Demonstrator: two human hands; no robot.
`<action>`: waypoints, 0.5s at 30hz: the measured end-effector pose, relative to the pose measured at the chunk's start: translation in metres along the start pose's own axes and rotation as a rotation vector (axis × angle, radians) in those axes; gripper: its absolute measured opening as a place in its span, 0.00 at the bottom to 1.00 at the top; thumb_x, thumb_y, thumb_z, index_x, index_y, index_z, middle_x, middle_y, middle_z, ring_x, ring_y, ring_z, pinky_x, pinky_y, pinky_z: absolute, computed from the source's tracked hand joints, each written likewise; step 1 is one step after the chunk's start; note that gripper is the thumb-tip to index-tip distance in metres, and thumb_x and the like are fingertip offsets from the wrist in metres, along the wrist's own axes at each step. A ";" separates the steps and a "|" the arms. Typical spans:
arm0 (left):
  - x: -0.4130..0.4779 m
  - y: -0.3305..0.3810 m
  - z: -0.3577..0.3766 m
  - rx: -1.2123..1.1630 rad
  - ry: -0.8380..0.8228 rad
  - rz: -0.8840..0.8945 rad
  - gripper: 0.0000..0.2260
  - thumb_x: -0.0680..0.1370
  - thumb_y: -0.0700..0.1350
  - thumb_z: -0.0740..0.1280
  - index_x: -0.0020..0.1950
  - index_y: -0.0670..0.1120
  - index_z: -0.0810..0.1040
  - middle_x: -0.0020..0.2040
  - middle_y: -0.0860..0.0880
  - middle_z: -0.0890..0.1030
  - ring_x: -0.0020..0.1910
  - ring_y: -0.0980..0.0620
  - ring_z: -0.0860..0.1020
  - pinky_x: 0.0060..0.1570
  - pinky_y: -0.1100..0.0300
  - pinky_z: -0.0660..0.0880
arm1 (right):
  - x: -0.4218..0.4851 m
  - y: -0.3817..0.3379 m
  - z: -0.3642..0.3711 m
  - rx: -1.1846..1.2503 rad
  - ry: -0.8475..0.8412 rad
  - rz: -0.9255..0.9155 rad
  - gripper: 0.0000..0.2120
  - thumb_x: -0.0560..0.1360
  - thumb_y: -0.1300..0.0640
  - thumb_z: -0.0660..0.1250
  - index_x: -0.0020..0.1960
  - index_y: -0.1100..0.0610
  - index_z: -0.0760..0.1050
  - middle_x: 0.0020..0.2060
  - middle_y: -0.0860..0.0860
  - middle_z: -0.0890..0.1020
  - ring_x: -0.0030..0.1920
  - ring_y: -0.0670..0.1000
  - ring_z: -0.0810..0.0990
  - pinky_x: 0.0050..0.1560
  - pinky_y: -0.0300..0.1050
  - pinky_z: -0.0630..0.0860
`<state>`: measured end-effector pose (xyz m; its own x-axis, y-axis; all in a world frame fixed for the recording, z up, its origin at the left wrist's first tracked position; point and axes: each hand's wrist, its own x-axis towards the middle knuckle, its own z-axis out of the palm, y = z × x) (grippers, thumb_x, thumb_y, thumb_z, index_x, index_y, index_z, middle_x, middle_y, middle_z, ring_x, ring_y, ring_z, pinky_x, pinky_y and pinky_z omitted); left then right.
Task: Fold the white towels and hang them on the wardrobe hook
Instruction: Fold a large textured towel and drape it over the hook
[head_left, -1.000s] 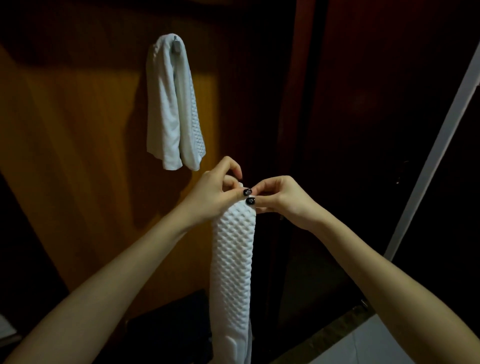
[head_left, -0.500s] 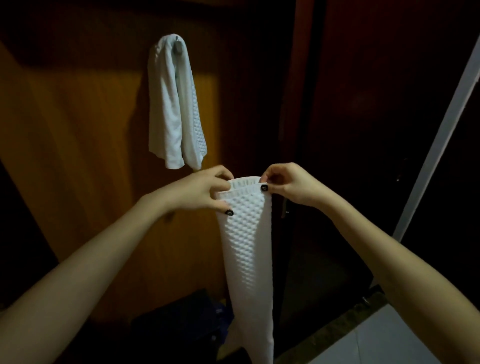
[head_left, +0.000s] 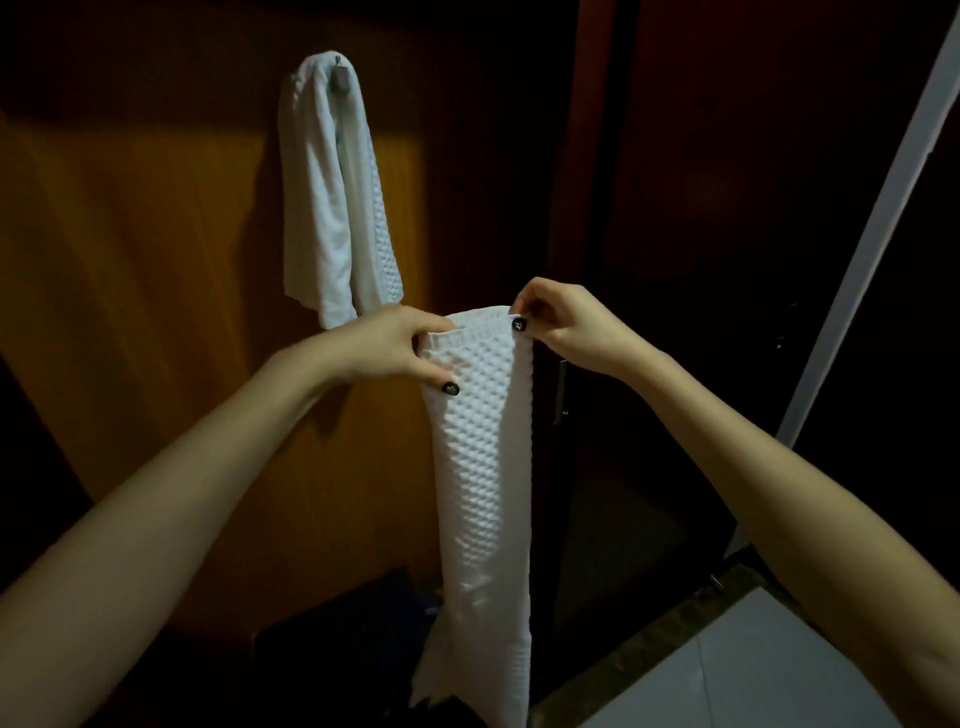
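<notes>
Both hands, left (head_left: 395, 348) and right (head_left: 566, 327), pinch the hanging white towel's (head_left: 483, 467) top corners.

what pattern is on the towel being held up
A raised white waffle, bubble-like weave on the held towel, gripped by the left hand and right hand; head view.

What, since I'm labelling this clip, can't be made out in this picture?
Head view only:
- Held towel: its lower end runs off the bottom edge.
- Hook: mostly covered by the hung towel; its shape is unclear.
- Left hand and right hand: fingertips behind the held towel's top edge are hidden.
- Dark bundle below: too dim to identify.
</notes>
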<state>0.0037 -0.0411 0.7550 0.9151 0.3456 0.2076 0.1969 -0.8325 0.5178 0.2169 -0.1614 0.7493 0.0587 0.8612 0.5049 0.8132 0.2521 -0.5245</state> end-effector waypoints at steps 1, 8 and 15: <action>-0.001 0.003 -0.003 0.082 0.004 -0.001 0.13 0.67 0.49 0.77 0.50 0.54 0.81 0.45 0.59 0.84 0.46 0.62 0.81 0.45 0.66 0.76 | 0.000 0.000 0.002 -0.005 -0.005 -0.003 0.05 0.79 0.65 0.64 0.48 0.56 0.74 0.39 0.42 0.77 0.37 0.33 0.76 0.37 0.28 0.71; -0.007 -0.009 0.011 -0.073 0.107 0.019 0.06 0.71 0.48 0.75 0.45 0.56 0.82 0.44 0.57 0.81 0.43 0.60 0.79 0.43 0.67 0.73 | 0.000 0.004 0.007 -0.064 0.000 -0.001 0.06 0.79 0.64 0.64 0.48 0.53 0.72 0.39 0.41 0.76 0.38 0.33 0.76 0.35 0.26 0.69; 0.002 -0.002 0.027 -0.551 0.508 0.085 0.17 0.71 0.40 0.71 0.53 0.52 0.67 0.46 0.41 0.73 0.43 0.47 0.75 0.44 0.51 0.74 | 0.005 0.001 0.008 0.201 0.228 0.025 0.04 0.78 0.62 0.64 0.49 0.54 0.73 0.40 0.46 0.77 0.39 0.39 0.75 0.41 0.35 0.72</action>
<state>0.0144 -0.0504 0.7314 0.6181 0.5583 0.5533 -0.1933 -0.5743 0.7955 0.2132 -0.1538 0.7461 0.2242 0.7526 0.6192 0.6805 0.3340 -0.6522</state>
